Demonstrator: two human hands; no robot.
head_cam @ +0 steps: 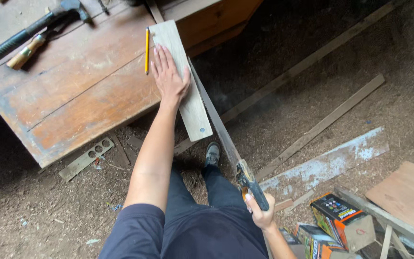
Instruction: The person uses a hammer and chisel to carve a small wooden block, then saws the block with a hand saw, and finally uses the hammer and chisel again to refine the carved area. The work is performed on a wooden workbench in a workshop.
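Note:
My left hand (168, 76) lies flat, fingers together, on a pale wooden plank (193, 112) that juts over the edge of a worn brown workbench (73, 96). My right hand (259, 213) grips the dark handle of a hand saw (221, 129). The saw's long blade runs along the plank's right edge, its tip near my left thumb. A yellow pencil (146, 50) rests on the bench just left of the plank.
A black-handled hammer (29, 29) and a wooden-handled tool (25, 52) lie at the bench's far left. Long wood strips (322, 124), a white-dusted board (331, 163), cardboard boxes (341, 220) and a perforated strip (85, 158) litter the sawdust floor. My shoe (212, 153) stands below the plank.

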